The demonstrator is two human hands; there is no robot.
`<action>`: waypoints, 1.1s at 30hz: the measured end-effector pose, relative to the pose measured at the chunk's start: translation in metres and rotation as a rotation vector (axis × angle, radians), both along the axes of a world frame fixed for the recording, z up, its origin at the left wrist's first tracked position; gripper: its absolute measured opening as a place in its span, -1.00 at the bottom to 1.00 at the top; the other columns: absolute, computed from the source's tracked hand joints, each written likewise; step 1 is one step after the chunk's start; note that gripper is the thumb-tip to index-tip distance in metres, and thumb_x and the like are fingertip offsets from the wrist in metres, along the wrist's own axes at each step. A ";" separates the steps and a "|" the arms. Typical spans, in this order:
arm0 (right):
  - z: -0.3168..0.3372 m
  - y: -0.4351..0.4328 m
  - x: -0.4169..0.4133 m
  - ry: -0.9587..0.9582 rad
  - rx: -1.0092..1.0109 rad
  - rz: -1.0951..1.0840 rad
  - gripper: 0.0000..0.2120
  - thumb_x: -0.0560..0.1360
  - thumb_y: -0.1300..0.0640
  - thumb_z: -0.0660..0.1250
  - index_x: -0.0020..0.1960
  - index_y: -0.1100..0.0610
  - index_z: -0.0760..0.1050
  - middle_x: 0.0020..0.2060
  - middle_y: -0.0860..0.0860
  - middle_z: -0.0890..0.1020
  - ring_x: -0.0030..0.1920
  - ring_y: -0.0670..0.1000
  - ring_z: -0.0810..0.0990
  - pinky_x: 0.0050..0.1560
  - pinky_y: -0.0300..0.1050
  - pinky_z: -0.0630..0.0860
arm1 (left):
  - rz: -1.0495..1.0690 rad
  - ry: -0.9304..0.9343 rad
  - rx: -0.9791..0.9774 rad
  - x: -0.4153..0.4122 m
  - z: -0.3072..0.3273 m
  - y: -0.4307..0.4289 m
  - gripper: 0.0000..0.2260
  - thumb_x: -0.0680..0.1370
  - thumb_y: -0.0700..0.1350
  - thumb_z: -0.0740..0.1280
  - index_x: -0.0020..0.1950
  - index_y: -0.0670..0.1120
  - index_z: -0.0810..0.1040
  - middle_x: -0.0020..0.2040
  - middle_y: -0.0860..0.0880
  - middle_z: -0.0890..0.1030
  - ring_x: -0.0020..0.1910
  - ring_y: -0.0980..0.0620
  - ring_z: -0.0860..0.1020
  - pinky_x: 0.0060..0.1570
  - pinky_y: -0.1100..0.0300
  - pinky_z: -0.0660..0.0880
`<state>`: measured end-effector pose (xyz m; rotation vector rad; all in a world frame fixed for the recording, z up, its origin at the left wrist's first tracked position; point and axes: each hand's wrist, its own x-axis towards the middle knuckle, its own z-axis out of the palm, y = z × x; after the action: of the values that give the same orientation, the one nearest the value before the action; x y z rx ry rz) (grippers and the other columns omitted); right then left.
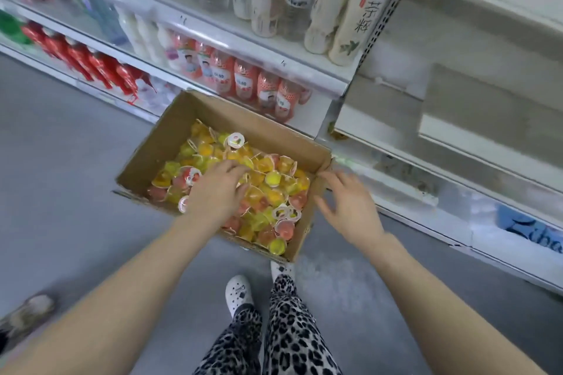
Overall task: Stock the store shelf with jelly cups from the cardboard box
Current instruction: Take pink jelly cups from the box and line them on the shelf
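Fingers (233, 166) of left hand (217, 192) dig into jelly cups (274, 179), grip unclear; right hand (350, 207) spread wide, empty, at 3 o'clock edge of box (213, 119), so scoop with both, gently.

Smooth grey floor (61, 192). White metal shelving (213, 36) stocked with drink bottles (350, 18), perforated upright (385, 14) at its end. Bright, even light.

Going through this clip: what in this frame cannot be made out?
All in the head view:
- Whether the left hand holds any jelly cups: its back hides the fingertips.
- How deep the cups lie in the cardboard box: the top layer covers the rest.
- What the lower right shelf holds: blur and glare.
- The brown thing at the bottom-left edge: cut off, blurred.
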<state>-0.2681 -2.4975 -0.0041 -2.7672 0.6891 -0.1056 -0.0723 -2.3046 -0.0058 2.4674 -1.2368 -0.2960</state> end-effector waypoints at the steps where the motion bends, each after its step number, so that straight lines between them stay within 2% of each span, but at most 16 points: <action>1: -0.021 0.011 0.008 0.034 0.030 0.023 -0.60 0.52 -0.12 0.25 0.24 0.10 0.52 0.07 0.07 0.61 0.07 0.17 0.56 0.05 0.08 0.53 | 0.042 0.027 0.042 0.001 -0.019 0.016 -0.72 0.48 -0.11 0.43 0.19 -0.08 0.62 0.15 -0.08 0.61 0.11 -0.19 0.56 0.01 -0.03 0.53; 4: -0.068 0.036 0.024 0.165 0.129 0.081 -0.59 0.43 0.04 0.45 0.24 0.11 0.53 0.06 0.08 0.63 0.07 0.21 0.59 -0.02 0.09 0.57 | 0.072 0.072 0.132 -0.001 -0.061 0.047 -0.74 0.48 -0.10 0.43 0.15 -0.09 0.64 0.10 -0.10 0.63 0.05 -0.21 0.59 0.00 -0.07 0.57; 6: -0.101 0.043 0.045 0.262 0.181 0.140 -0.52 0.42 0.10 0.45 0.31 0.14 0.50 0.12 0.13 0.63 0.15 0.23 0.57 0.05 0.12 0.57 | 0.100 0.083 0.157 0.006 -0.093 0.059 -0.75 0.47 -0.13 0.45 0.14 -0.09 0.65 0.04 -0.08 0.63 -0.01 -0.20 0.59 -0.06 -0.05 0.59; 9: -0.143 0.047 0.077 0.345 0.214 0.236 -0.45 0.43 0.23 0.44 0.40 0.12 0.43 0.20 0.12 0.59 0.23 0.21 0.52 0.19 0.13 0.52 | 0.126 0.097 0.186 0.019 -0.132 0.063 -0.75 0.48 -0.12 0.44 0.15 -0.07 0.65 0.03 -0.06 0.63 -0.01 -0.19 0.57 -0.05 -0.04 0.58; 12: -0.185 0.053 0.109 0.357 0.149 0.425 -0.31 0.28 0.42 0.46 0.38 0.13 0.47 0.19 0.12 0.61 0.20 0.20 0.55 0.18 0.08 0.54 | 0.136 0.077 0.199 0.032 -0.158 0.060 -0.76 0.49 -0.11 0.41 0.16 -0.05 0.64 0.04 -0.06 0.62 0.03 -0.18 0.55 0.03 -0.05 0.56; 13: -0.199 0.057 0.120 0.375 0.113 0.492 -0.30 0.24 0.43 0.47 0.36 0.14 0.50 0.18 0.10 0.62 0.19 0.19 0.55 0.18 0.08 0.55 | 0.145 0.067 0.200 0.035 -0.165 0.059 -0.76 0.48 -0.12 0.42 0.15 -0.05 0.64 0.03 -0.07 0.62 0.04 -0.18 0.55 0.04 -0.04 0.55; 17: -0.243 0.076 0.157 0.437 0.013 0.665 -0.60 0.36 0.18 0.50 0.19 0.07 0.62 0.07 0.07 0.65 0.13 0.19 0.58 0.17 0.08 0.50 | 0.194 0.052 0.227 0.041 -0.185 0.065 -0.78 0.48 -0.11 0.41 0.11 -0.04 0.64 0.01 -0.08 0.63 0.00 -0.19 0.56 -0.05 -0.05 0.57; 20: -0.251 0.084 0.170 0.484 -0.143 0.729 -0.55 0.45 0.07 0.44 0.33 0.03 0.51 0.12 0.02 0.62 0.19 0.14 0.54 0.19 0.01 0.44 | 0.220 0.038 0.232 0.040 -0.190 0.066 -0.80 0.49 -0.08 0.36 0.09 -0.01 0.64 0.00 -0.03 0.64 -0.01 -0.15 0.56 -0.14 0.00 0.57; 24: -0.254 0.086 0.171 0.548 -0.276 0.786 -0.45 0.52 0.13 0.33 0.45 0.15 0.24 0.24 0.10 0.49 0.26 0.15 0.44 0.29 0.02 0.31 | 0.247 0.031 0.213 0.041 -0.191 0.061 -0.81 0.50 -0.06 0.34 0.07 0.00 0.64 -0.02 -0.02 0.64 -0.02 -0.12 0.56 -0.16 0.03 0.57; 28: -0.260 0.079 0.162 0.602 -0.233 0.735 -0.43 0.42 0.02 0.45 0.35 0.03 0.30 0.04 0.11 0.61 0.12 0.21 0.49 0.23 0.11 0.32 | 0.268 0.061 0.256 0.039 -0.191 0.063 -0.81 0.51 -0.03 0.33 0.08 0.01 0.64 -0.01 0.00 0.64 0.01 -0.09 0.56 -0.16 0.01 0.59; 31: -0.267 0.077 0.160 0.591 -0.245 0.690 -0.48 0.44 -0.07 0.44 0.31 -0.02 0.33 0.11 0.18 0.56 0.17 0.27 0.45 0.20 0.18 0.33 | 0.269 0.065 0.273 0.040 -0.192 0.062 -0.83 0.52 -0.02 0.32 0.06 0.03 0.64 -0.01 0.03 0.63 0.02 -0.06 0.55 -0.16 0.02 0.59; 33: -0.270 0.086 0.165 0.572 -0.265 0.651 -0.51 0.43 0.00 0.46 0.27 0.04 0.35 0.08 0.24 0.53 0.11 0.27 0.46 0.12 0.18 0.33 | 0.271 0.053 0.268 0.042 -0.193 0.060 -0.84 0.52 -0.03 0.32 0.04 0.03 0.64 -0.03 0.03 0.63 0.00 -0.06 0.56 -0.17 0.02 0.59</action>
<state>-0.1035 -2.4118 -0.2744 -3.1336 -0.1688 0.8007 -0.0308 -2.2448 -0.1985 2.7936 -0.8740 -0.4757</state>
